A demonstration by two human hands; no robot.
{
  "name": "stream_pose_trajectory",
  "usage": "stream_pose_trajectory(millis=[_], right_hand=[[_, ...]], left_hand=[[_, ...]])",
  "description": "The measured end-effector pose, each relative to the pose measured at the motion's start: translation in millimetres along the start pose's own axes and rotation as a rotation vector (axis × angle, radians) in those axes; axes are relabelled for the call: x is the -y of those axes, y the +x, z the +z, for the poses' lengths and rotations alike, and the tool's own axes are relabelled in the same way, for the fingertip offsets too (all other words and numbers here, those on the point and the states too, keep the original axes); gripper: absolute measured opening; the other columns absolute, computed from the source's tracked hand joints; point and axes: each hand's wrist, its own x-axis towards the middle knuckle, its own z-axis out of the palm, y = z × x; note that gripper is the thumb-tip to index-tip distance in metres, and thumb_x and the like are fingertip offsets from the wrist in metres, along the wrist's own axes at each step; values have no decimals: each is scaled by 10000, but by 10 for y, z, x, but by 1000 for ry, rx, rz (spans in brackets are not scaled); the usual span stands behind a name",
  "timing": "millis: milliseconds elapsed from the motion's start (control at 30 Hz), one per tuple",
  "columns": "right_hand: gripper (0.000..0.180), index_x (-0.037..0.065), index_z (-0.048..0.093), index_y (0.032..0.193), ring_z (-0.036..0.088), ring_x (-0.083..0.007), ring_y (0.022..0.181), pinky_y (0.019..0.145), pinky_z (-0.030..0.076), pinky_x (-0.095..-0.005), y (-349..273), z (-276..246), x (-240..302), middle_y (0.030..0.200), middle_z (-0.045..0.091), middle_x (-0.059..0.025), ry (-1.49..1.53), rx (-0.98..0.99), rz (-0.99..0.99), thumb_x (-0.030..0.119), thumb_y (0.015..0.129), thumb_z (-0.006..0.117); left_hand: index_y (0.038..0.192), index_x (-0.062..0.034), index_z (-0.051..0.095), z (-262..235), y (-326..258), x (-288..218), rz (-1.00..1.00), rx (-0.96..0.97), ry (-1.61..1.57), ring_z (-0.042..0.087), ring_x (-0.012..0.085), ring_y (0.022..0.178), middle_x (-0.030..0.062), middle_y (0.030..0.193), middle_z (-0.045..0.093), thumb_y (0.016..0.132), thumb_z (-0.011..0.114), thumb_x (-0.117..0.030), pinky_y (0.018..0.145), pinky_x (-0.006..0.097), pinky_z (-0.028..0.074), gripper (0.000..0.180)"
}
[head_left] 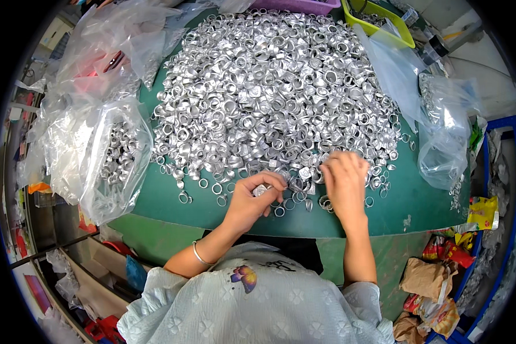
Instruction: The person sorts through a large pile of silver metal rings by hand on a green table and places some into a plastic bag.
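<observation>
A large heap of silver metal rings and caps (275,92) covers most of the green table (166,200). My left hand (251,199) is at the heap's near edge, its fingers pinched on a small silver ring piece (261,190). Palm down on the rings just to the right, my right hand (345,180) has its fingers curled into the pile; whether it holds one is hidden. A thin bangle (198,253) circles my left wrist. Loose rings (221,194) lie scattered along the near edge.
A clear plastic bag of silver rings (112,155) sits at the table's left, with more crumpled bags (106,51) behind. Another clear bag (444,137) lies at the right. A yellow-green tray (384,23) and a purple one (298,6) stand at the back. Snack wrappers (441,269) lie lower right.
</observation>
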Motion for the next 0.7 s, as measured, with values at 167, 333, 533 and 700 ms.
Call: stream_pose_trajectory(millis=[167, 333, 533, 700], right_hand=[[127, 63, 594, 882, 516, -248, 902, 788, 344, -378, -76, -87, 14, 926, 580, -71, -102, -121, 196, 28, 768, 638], [211, 61, 606, 917, 512, -251, 917, 779, 349, -375, -20, 135, 415, 964, 574, -63, 133, 49, 37, 102, 735, 706], [123, 49, 607, 796, 514, -252, 915, 814, 361, -369, 2, 259, 402, 1041, 566, -86, 315, 29, 64, 85, 743, 712], [101, 46, 515, 822, 552, -150, 696, 590, 456, -281, -87, -53, 168, 959, 600, -112, 1740, 9, 692, 4, 814, 607]], left_hand=[[1012, -61, 653, -12, 70, -22, 500, -226, 930, 592, 179, 688, 69, 920, 585, 795, 670, -37, 527, 287, 469, 219], [1069, -115, 638, 69, 157, -35, 490, -90, 1299, 608, 265, 711, 76, 911, 548, 776, 677, -97, 572, 367, 489, 296], [981, -92, 629, -152, 137, -75, 480, -241, 1164, 607, 276, 667, 70, 916, 545, 784, 679, -91, 551, 378, 477, 203], [969, -91, 626, -165, 36, -48, 408, -259, 1200, 597, 255, 631, 62, 911, 541, 760, 724, -155, 535, 370, 470, 239]])
